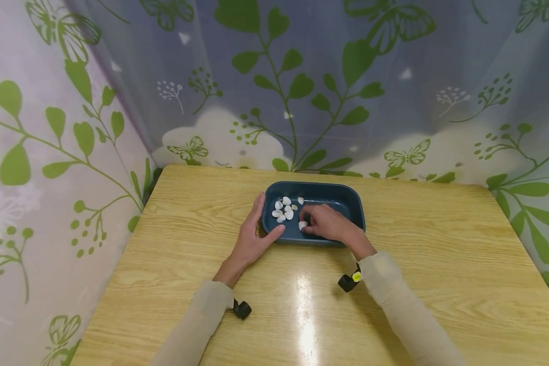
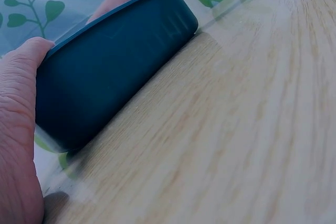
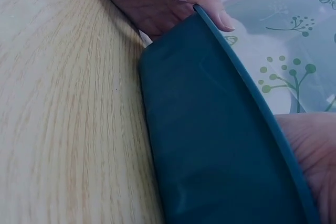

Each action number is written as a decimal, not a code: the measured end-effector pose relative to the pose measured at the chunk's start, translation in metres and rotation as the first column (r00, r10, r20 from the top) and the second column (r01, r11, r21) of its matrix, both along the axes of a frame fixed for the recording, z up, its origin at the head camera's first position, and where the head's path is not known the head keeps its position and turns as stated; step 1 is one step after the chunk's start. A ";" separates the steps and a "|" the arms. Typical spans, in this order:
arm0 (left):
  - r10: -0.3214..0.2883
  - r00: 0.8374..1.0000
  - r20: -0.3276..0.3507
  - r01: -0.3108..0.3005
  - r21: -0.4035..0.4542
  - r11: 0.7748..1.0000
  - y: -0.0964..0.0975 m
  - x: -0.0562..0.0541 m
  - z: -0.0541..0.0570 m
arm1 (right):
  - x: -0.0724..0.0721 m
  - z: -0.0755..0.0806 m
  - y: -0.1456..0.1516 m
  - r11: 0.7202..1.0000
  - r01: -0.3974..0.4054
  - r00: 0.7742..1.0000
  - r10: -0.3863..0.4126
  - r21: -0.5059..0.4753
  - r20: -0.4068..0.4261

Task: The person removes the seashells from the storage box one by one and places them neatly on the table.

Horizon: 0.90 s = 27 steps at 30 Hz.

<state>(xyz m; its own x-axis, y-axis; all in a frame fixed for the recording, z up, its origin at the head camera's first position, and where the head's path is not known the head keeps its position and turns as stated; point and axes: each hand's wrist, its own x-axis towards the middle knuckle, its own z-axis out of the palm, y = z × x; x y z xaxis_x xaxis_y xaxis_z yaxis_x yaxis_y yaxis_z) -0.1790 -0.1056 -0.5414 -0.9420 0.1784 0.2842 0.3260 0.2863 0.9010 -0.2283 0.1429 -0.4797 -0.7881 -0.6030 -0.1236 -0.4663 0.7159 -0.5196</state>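
Note:
A dark blue rectangular tub [image 1: 320, 243] stands on the wooden table. My left hand [image 1: 251, 239] holds its left end, fingers along the outer wall and thumb hooked over the near rim. Inside the tub, my right hand [image 1: 327, 222] has curled fingers and pinches a small white shell [image 1: 303, 224] close over the floor. Several white shells [image 1: 288, 214] lie grouped in the tub's left half. One more shell [image 1: 300, 201] sits apart toward the far wall. Both wrist views show the tub's outer wall, which hides the shells there.
Bare wooden tabletop [image 1: 439, 244] surrounds the tub. A curtain [image 1: 320, 91] printed with leaves and butterflies hangs behind the table's far edge, and another patterned panel [image 1: 41, 178] stands along the left. Small black cameras [image 1: 242, 309] are worn at both wrists.

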 end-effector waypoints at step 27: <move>-0.009 1.000 -0.010 0.009 -0.008 1.000 -0.001 -0.001 -0.002 | -0.004 -0.004 0.008 1.000 0.013 1.000 -0.013 -0.003 0.023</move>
